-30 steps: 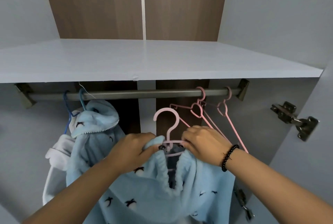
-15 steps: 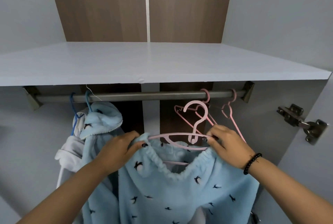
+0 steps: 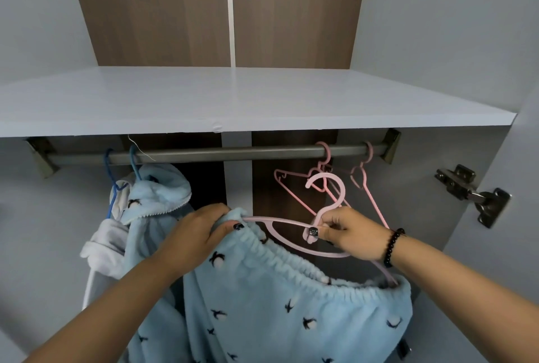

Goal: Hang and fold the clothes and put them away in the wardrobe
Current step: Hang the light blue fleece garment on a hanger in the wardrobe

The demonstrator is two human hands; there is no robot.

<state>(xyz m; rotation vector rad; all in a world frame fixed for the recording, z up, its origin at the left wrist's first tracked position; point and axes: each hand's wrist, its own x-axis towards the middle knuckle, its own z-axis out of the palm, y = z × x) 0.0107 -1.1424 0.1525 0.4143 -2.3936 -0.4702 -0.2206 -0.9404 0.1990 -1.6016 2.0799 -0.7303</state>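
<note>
Wardrobe interior: white shelf (image 3: pixel 233 100) across the top, brown back panels behind. Just under it, metal rail (image 3: pixel 218 154) running wall to wall. Door hinge (image 3: pixel 472 193) far right.

Front and low: light blue fleece trousers (image 3: pixel 277 304) with bird print, elastic waistband stretched over held pink hanger (image 3: pixel 329 187), all below the rail, hook not on it.

Left on rail: light blue hooded fleece top (image 3: pixel 157 187) on a teal hanger (image 3: pixel 134 164), white garment (image 3: pixel 105 246) beside it on a blue hanger (image 3: pixel 109 167). Right on rail: two bare pink hangers (image 3: pixel 294 187), right behind the held hook, overlapping it in view.

Left hand (image 3: pixel 201 231) up from lower left, fingers curled, gripping waistband at the held hanger's left tip. Right hand (image 3: pixel 347 234) up from lower right, thumb and forefinger pinching the hanger neck just under the hook. Hanger's right arm tucked inside the waistband under the right wrist. Black bead bracelet (image 3: pixel 392 246) on that wrist.
</note>
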